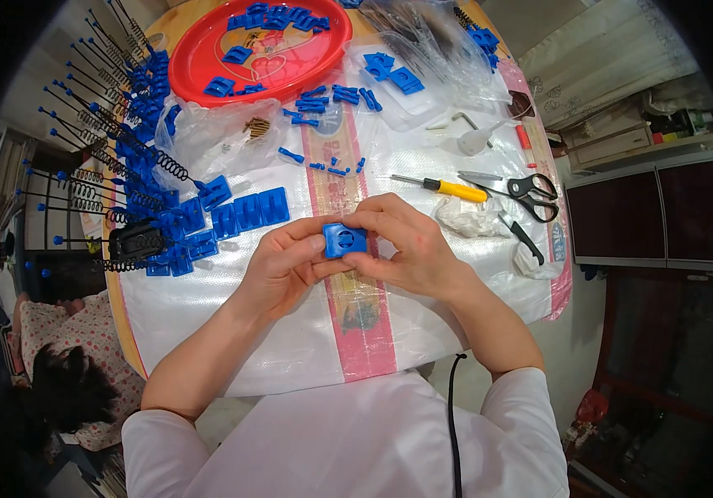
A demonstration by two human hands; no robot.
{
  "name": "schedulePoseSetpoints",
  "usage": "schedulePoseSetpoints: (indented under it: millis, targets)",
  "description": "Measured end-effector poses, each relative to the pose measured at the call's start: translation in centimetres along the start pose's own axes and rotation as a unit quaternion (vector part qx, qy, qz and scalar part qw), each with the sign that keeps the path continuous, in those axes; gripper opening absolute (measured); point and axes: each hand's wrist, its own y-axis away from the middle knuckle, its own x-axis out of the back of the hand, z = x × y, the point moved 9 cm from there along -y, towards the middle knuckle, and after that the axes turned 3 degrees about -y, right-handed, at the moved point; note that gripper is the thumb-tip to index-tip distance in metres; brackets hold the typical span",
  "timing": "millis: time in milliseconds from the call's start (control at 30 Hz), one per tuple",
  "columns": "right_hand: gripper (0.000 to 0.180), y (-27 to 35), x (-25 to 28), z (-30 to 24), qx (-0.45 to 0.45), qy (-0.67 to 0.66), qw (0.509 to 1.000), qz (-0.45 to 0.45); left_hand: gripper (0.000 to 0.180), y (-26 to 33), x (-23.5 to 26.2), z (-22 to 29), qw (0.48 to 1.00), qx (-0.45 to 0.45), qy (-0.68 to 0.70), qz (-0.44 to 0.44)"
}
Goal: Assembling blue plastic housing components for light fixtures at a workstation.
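Our fingers cover the edges of the blue plastic block [345, 240]. We cannot make out the tiny blue bits [335, 166]. The red tray [198, 50] is cut off at the top edge.

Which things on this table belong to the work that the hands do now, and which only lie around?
In use:
- blue plastic block, held by left hand and right hand
- row of blue blocks
- small blue pieces
- springs on rods
- red tray with blue parts

Lying about:
- yellow-handled screwdriver
- scissors
- crumpled tissue
- hex key
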Motion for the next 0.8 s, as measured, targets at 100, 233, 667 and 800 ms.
schedulePoseSetpoints:
  millis: [100, 233, 667, 800]
  targets:
    - [0.041, -0.11, 0.05, -0.08, 0.000, 0.003, 1.000, -0.001, 0.039, 0.05, -0.08, 0.10, 1.000, -0.001, 0.003, -0.004]
    - [0.042, -0.15, 0.24, -0.38, 0.005, 0.005, 1.000, 0.001, 0.039, 0.09, -0.24, 0.09, 1.000, -0.004, 0.001, -0.016]
    - [0.044, -0.23, 0.34, -0.36, 0.004, 0.017, 1.000, 0.008, 0.042, 0.02, -0.14, -0.11, 0.999, -0.011, 0.009, -0.030]
    - [0.044, -0.21, 0.38, -0.31, 0.006, 0.014, 1.000, 0.008, 0.039, -0.12, 0.19, -0.31, 1.000, -0.004, 0.027, -0.015]
